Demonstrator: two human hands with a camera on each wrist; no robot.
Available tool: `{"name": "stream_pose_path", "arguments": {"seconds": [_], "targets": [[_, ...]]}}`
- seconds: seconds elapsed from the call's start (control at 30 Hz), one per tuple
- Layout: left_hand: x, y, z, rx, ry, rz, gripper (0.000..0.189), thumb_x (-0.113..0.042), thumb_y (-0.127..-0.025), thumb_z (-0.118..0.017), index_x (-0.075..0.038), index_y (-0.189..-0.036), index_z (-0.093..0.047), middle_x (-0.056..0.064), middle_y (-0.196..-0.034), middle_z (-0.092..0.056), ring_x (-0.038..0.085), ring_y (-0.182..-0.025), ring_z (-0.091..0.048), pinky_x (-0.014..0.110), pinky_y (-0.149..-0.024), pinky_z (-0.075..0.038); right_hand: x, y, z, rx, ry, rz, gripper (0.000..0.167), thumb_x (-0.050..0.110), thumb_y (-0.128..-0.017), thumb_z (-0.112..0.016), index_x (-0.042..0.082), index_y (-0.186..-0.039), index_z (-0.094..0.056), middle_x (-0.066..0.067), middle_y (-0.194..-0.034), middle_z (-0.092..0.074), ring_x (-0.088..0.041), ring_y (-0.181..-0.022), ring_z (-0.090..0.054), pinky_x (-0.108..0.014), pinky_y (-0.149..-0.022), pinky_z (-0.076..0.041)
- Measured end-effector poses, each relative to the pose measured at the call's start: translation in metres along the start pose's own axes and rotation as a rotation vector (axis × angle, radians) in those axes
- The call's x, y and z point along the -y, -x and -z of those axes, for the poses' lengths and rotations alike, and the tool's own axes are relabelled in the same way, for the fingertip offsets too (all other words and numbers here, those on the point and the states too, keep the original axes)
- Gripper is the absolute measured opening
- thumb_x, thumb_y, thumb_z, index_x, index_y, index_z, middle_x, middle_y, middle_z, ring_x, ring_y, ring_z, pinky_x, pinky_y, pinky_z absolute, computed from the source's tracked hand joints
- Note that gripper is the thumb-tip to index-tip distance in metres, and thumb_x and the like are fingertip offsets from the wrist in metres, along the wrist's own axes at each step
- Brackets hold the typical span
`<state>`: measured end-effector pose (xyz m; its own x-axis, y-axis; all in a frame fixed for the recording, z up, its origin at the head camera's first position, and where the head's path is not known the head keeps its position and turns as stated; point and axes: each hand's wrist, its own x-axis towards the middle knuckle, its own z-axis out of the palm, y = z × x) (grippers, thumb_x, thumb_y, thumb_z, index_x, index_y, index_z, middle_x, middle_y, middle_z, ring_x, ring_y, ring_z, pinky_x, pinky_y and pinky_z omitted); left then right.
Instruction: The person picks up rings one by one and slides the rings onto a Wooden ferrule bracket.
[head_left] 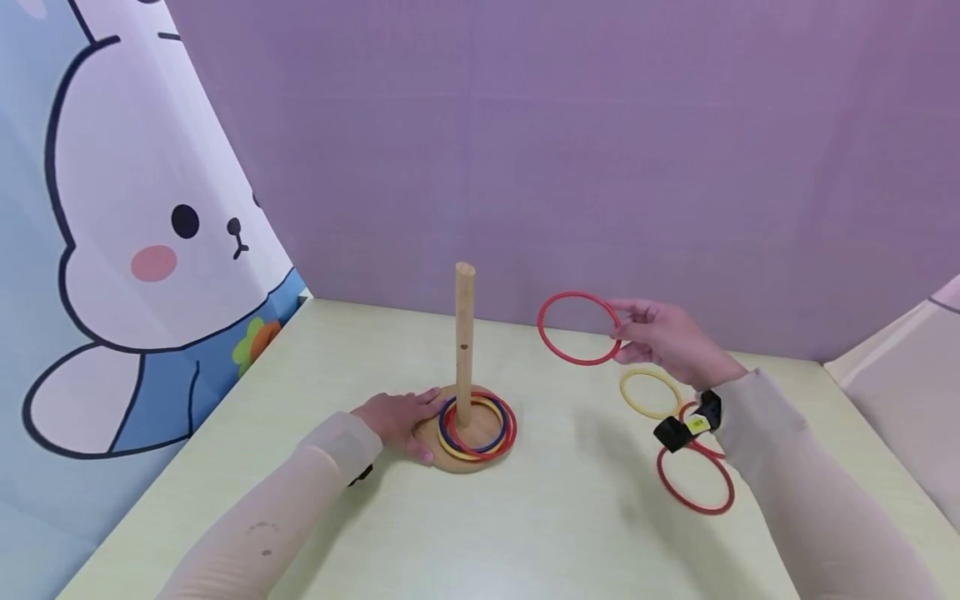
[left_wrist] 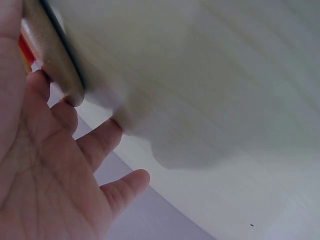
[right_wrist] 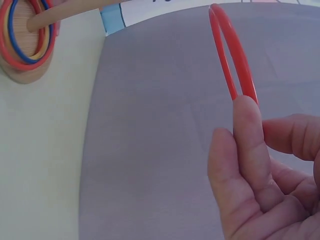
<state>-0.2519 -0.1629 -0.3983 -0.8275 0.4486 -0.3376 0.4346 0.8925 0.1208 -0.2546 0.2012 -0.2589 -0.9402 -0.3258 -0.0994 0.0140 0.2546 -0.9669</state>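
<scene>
Red ring [right_wrist: 241, 62], two o'clock from the base [head_left: 427, 432], is pinched by right hand [head_left: 663, 337]. Left hand [head_left: 395, 419], spread, touches base's nine-o'clock edge

This looks like a small play corner screened off with fabric: a purple cloth [head_left: 570, 167] hangs behind a pale, wood-grained table [head_left: 555, 525], a cartoon cloth [head_left: 127, 167] closes the left side and a whitish cloth [head_left: 911, 400] the right. The wooden peg [head_left: 465, 325] and coloured rings [head_left: 583, 363] are game pieces. Whether home, school or studio, I cannot tell.
</scene>
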Motion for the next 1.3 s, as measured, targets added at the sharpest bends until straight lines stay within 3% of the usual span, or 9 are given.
{"name": "stream_pose_path", "arguments": {"seconds": [0.27,0.53,0.7,0.9,1.17,1.3], "targets": [[0.001,-0.002,-0.002,0.006,0.0,0.004,0.094,-0.055,-0.075,-0.074,-0.02,-0.151,-0.031,0.002,-0.157,-0.025,0.034,-0.137,-0.034,0.054,-0.103,-0.036,0.02,0.003,0.0,-0.006,-0.111,0.034,0.056,-0.001,-0.096,-0.048,-0.004,-0.148,-0.027,-0.005,-0.087,-0.063,-0.012,-0.06,-0.064,-0.025,-0.073,-0.055],[-0.001,-0.005,0.002,0.044,0.158,0.066,0.094,-0.046,-0.073,-0.08,-0.024,-0.151,-0.032,0.002,-0.157,-0.026,0.032,-0.139,-0.03,0.054,-0.105,-0.033,0.033,0.005,-0.003,-0.002,-0.282,0.081,0.058,0.003,-0.097,-0.052,-0.001,-0.149,-0.027,-0.005,-0.084,-0.066,-0.012,-0.062,-0.066,-0.027,-0.077,-0.055],[0.001,-0.007,0.005,0.049,0.199,0.056,0.092,-0.037,-0.071,-0.084,-0.022,-0.149,-0.037,0.001,-0.156,-0.027,0.033,-0.138,-0.033,0.052,-0.107,-0.031,0.039,0.001,-0.012,-0.024,-0.378,0.115,0.06,0.001,-0.096,-0.054,0.0,-0.149,-0.028,-0.003,-0.079,-0.066,-0.012,-0.062,-0.067,-0.027,-0.079,-0.054],[0.006,-0.008,0.005,0.05,0.226,0.041,0.09,-0.037,-0.072,-0.083,-0.023,-0.148,-0.038,0.001,-0.156,-0.028,0.033,-0.136,-0.036,0.051,-0.107,-0.031,0.048,-0.006,-0.03,-0.015,-0.486,0.16,0.059,-0.001,-0.095,-0.054,0.002,-0.149,-0.03,-0.004,-0.075,-0.065,-0.014,-0.062,-0.067,-0.027,-0.08,-0.054],[0.008,-0.007,0.007,0.03,0.225,0.054,0.088,-0.04,-0.072,-0.082,-0.027,-0.147,-0.039,-0.002,-0.155,-0.029,0.034,-0.135,-0.037,0.053,-0.107,-0.031,0.055,-0.011,-0.052,0.002,-0.501,0.168,0.055,-0.002,-0.096,-0.049,0.002,-0.148,-0.033,-0.004,-0.072,-0.065,-0.013,-0.061,-0.067,-0.027,-0.081,-0.054],[0.011,-0.008,0.005,0.014,0.226,0.012,0.09,-0.041,-0.072,-0.082,-0.025,-0.148,-0.037,0.007,-0.152,-0.036,0.034,-0.135,-0.037,0.053,-0.106,-0.032,0.055,-0.013,-0.06,0.011,-0.478,0.148,0.055,-0.001,-0.097,-0.049,0.004,-0.148,-0.033,-0.003,-0.073,-0.065,-0.013,-0.061,-0.067,-0.027,-0.08,-0.054]]}}
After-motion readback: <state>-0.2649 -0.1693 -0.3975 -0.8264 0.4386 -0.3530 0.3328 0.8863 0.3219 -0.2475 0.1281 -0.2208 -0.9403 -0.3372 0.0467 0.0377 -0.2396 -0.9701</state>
